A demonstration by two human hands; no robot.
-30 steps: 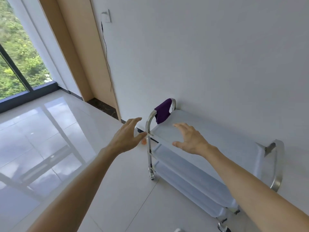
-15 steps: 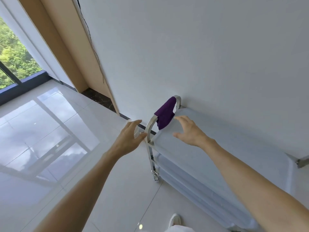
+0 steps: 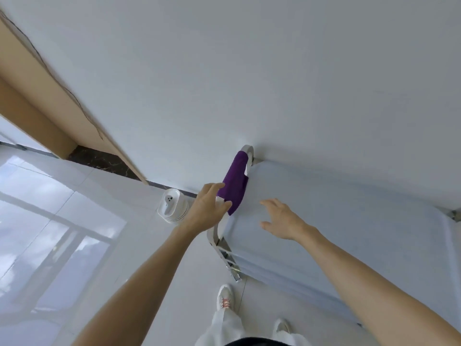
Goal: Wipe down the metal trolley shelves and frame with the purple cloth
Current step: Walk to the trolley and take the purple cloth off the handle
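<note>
A purple cloth (image 3: 235, 182) hangs draped over the curved handle bar at the left end of the metal trolley (image 3: 349, 221), which stands against the white wall. My left hand (image 3: 205, 209) is at the handle just below the cloth, fingers spread and relaxed, fingertips touching the cloth's lower edge. My right hand (image 3: 280, 219) hovers over the top shelf, just right of the cloth, fingers loosely extended and holding nothing. Lower shelves show edge-on beneath the top one.
A small white round device (image 3: 172, 204) sits on the floor by the wall, left of the trolley. My white shoes (image 3: 225, 299) stand on the glossy tiled floor in front of the trolley. A wooden door frame (image 3: 57, 96) runs at the left.
I have stepped closer and now look further down. Both hands advanced toward the cloth; my left hand rose from beside the handle post to the cloth's lower edge.
</note>
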